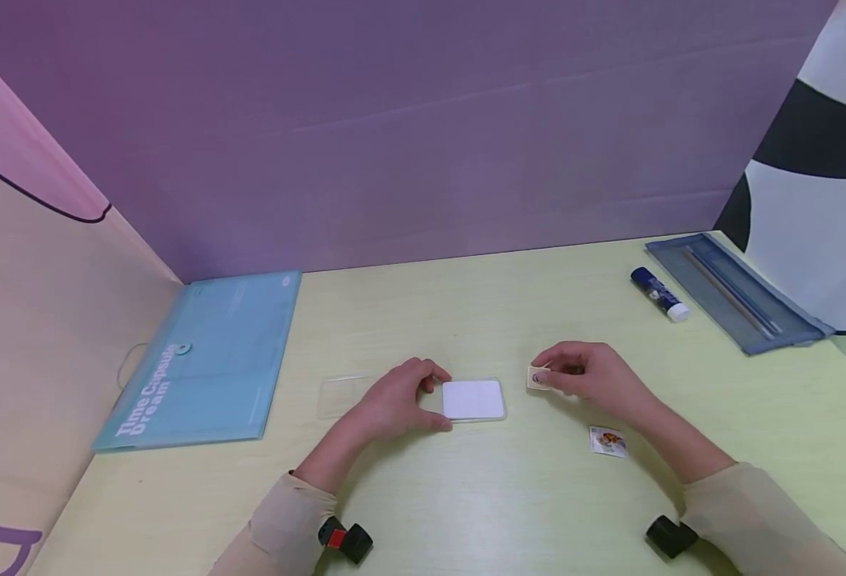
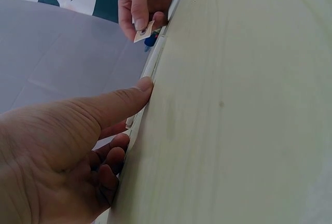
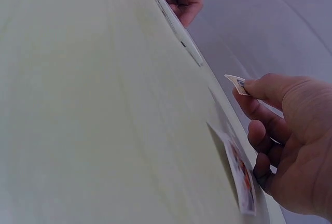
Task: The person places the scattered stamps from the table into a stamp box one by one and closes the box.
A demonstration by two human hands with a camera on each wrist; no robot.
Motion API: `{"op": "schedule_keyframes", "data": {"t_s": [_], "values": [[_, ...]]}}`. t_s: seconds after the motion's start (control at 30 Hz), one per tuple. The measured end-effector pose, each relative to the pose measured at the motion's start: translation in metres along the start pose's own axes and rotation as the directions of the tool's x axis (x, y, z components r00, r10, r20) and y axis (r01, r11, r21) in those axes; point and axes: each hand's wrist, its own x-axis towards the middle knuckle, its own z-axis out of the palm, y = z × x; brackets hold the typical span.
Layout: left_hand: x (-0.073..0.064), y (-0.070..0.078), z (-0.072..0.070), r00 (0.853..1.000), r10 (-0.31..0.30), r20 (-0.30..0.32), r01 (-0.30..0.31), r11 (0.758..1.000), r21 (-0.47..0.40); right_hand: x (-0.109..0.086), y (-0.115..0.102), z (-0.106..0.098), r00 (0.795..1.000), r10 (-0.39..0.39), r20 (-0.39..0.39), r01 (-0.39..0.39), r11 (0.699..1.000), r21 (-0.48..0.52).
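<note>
My left hand (image 1: 403, 398) holds the left end of a flat white rectangular case with a clear rim (image 1: 473, 400), thumb at its near corner and index finger at the far one. The case lies flat on the table. In the right wrist view the case (image 3: 179, 24) shows edge-on. Between thumb and index finger, my right hand (image 1: 596, 376) pinches a small cream stamp (image 3: 237, 84) with a dark picture, just right of the case. A second stamp (image 1: 608, 442) with an orange-brown picture lies below the right hand; its edge curls up in the right wrist view (image 3: 238, 175).
A clear plastic cover (image 1: 340, 396) lies left of the case, partly behind the left hand. A blue document folder (image 1: 214, 360) is at the left. At the back right are a glue stick (image 1: 659, 294) and a blue translucent pouch (image 1: 736, 292). A purple wall (image 1: 437, 144) rises behind the table.
</note>
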Motion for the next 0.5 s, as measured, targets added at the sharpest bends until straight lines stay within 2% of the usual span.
{"op": "schedule_keyframes", "data": {"t_s": [0.5], "values": [[0.000,0.001,0.000,1.000,-0.002,0.003,0.002,1.000,-0.003,0.008,-0.011,0.010,0.999,-0.018,0.034,0.018,1.000,0.012]]}}
